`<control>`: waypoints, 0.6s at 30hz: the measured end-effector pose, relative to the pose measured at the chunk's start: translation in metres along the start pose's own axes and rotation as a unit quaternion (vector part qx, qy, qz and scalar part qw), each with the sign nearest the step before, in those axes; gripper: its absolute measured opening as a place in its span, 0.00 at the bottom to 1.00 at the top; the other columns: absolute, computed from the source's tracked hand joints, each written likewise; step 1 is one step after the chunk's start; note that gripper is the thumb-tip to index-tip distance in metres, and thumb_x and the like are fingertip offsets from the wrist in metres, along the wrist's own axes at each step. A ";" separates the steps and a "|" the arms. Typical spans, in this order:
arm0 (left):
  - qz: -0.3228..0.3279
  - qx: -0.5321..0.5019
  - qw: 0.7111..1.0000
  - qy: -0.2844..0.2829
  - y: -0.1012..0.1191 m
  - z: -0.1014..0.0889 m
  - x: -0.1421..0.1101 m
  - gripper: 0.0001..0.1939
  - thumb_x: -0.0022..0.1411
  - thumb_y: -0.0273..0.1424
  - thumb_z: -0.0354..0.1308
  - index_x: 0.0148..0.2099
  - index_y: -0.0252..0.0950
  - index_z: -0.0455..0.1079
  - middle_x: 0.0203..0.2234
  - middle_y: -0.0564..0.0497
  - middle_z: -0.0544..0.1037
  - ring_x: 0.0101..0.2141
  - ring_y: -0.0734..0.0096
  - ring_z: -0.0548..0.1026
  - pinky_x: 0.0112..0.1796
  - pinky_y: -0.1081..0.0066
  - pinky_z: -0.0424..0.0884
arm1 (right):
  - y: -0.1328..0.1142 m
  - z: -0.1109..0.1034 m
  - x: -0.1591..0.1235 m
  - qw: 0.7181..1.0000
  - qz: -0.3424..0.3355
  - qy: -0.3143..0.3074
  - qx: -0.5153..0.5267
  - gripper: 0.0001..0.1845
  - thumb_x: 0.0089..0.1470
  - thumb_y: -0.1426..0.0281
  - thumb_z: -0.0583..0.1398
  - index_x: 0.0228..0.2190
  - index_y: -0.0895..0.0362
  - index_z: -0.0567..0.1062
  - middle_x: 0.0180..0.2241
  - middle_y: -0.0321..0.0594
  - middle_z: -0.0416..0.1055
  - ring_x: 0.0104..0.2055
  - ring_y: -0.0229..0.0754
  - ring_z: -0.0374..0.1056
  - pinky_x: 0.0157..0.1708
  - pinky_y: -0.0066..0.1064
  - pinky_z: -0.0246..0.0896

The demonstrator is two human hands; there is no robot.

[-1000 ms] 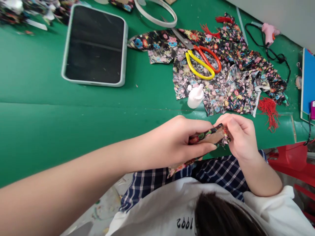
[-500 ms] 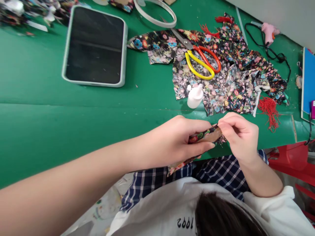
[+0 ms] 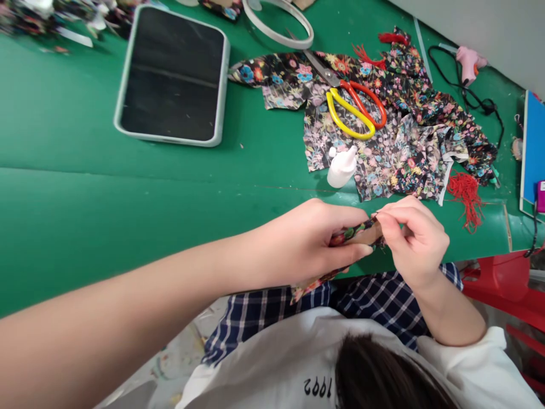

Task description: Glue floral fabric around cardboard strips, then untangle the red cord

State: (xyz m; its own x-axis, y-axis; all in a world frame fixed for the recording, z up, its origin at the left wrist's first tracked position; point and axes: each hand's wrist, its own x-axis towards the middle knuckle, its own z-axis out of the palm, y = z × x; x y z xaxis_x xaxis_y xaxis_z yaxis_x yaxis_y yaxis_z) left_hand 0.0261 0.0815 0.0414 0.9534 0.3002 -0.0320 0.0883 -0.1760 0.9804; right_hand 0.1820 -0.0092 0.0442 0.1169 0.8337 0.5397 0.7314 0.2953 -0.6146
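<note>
A cardboard piece edged with floral fabric [image 3: 361, 234] is gripped in my left hand [image 3: 313, 241], thumb on its brown face and fingers behind. My right hand [image 3: 415, 238] pinches the fabric edge at the piece's right end, thumb against forefinger. Part of the piece is covered by both hands, and its lower end shows below my left palm. Just beyond my hands stands a small white bottle [image 3: 342, 168] with a nozzle. Scissors [image 3: 351, 108] with one red and one yellow handle lie on dark floral cloth [image 3: 378, 153].
On the green table [image 3: 179, 199] lie a framed dark panel [image 3: 172, 74], a white ring [image 3: 279, 25], red tassel threads [image 3: 465, 196] and fabric scraps [image 3: 63, 23]. A pink glue gun [image 3: 469, 63] with its cord is at the far right. A red stool [image 3: 504, 284] stands at the right.
The head view has shifted slightly, so the table things appear a little further right. Both hands keep their hold on the fabric-edged cardboard, with hardly any movement between them.
</note>
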 end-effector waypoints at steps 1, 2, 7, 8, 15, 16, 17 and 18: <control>0.002 0.005 1.000 0.003 0.000 0.000 0.000 0.13 0.59 0.29 0.52 0.25 0.38 0.52 0.11 0.65 0.50 0.13 0.85 0.46 0.14 0.81 0.45 | 0.000 0.000 0.000 1.000 -0.003 0.000 -0.004 0.05 0.52 0.73 0.60 0.25 0.54 0.72 0.21 0.33 0.71 0.26 0.35 0.67 0.27 0.30 0.64; 0.004 0.010 1.000 0.005 0.000 0.000 0.000 0.13 0.58 0.29 0.52 0.25 0.38 0.52 0.11 0.65 0.50 0.13 0.85 0.47 0.14 0.81 0.45 | 0.000 0.000 -0.001 1.000 -0.006 0.001 -0.007 0.05 0.52 0.73 0.60 0.25 0.54 0.71 0.21 0.33 0.71 0.26 0.35 0.67 0.27 0.30 0.64; -0.032 -0.004 0.999 -0.003 0.007 -0.001 -0.004 0.11 0.60 0.29 0.51 0.27 0.37 0.54 0.12 0.64 0.60 0.13 0.85 0.57 0.16 0.81 0.50 | 0.001 0.001 -0.002 1.000 -0.017 0.006 -0.012 0.05 0.52 0.74 0.61 0.26 0.54 0.72 0.22 0.34 0.72 0.27 0.35 0.69 0.29 0.31 0.66; -0.039 -0.001 0.999 -0.002 0.009 -0.001 -0.004 0.11 0.60 0.28 0.50 0.27 0.37 0.54 0.12 0.63 0.60 0.13 0.85 0.57 0.16 0.81 0.50 | 0.001 0.001 -0.002 1.000 -0.018 0.008 -0.014 0.05 0.52 0.73 0.61 0.26 0.54 0.72 0.22 0.34 0.73 0.28 0.36 0.69 0.29 0.31 0.66; 0.000 0.042 0.999 0.019 0.005 0.000 0.000 0.11 0.56 0.28 0.52 0.24 0.37 0.54 0.13 0.63 0.56 0.16 0.83 0.53 0.19 0.80 0.50 | 0.003 0.001 -0.003 0.999 -0.039 0.018 -0.030 0.03 0.51 0.73 0.61 0.27 0.53 0.73 0.24 0.35 0.74 0.29 0.38 0.71 0.29 0.33 0.68; 0.004 0.044 0.999 0.021 0.004 0.000 0.000 0.11 0.56 0.28 0.53 0.24 0.37 0.54 0.13 0.63 0.57 0.16 0.83 0.53 0.19 0.80 0.51 | 0.003 0.001 -0.003 0.998 -0.043 0.018 -0.033 0.03 0.51 0.73 0.62 0.28 0.53 0.73 0.24 0.35 0.74 0.29 0.38 0.71 0.30 0.33 0.67; 0.005 0.047 0.999 0.022 0.004 0.000 0.000 0.11 0.56 0.28 0.53 0.25 0.37 0.54 0.13 0.63 0.57 0.17 0.83 0.53 0.19 0.79 0.51 | 0.002 0.001 -0.003 0.998 -0.046 0.019 -0.036 0.04 0.51 0.74 0.62 0.28 0.53 0.72 0.24 0.35 0.74 0.30 0.37 0.71 0.30 0.32 0.67; 0.003 0.049 0.998 0.024 0.005 0.000 0.000 0.11 0.57 0.28 0.52 0.25 0.37 0.55 0.13 0.63 0.57 0.17 0.83 0.53 0.19 0.79 0.51 | 0.002 0.001 -0.003 0.998 -0.049 0.019 -0.039 0.04 0.51 0.74 0.62 0.28 0.53 0.72 0.24 0.35 0.74 0.30 0.37 0.71 0.30 0.32 0.67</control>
State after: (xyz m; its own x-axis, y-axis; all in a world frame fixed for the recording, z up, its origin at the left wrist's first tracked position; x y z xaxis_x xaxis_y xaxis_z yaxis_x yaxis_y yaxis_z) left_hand 0.0266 0.0808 0.0461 0.9391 0.3435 -0.0147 0.1131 -0.2684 0.9566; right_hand 0.1826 -0.0108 0.0408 0.0671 0.7842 0.6169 0.7905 0.3355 -0.5125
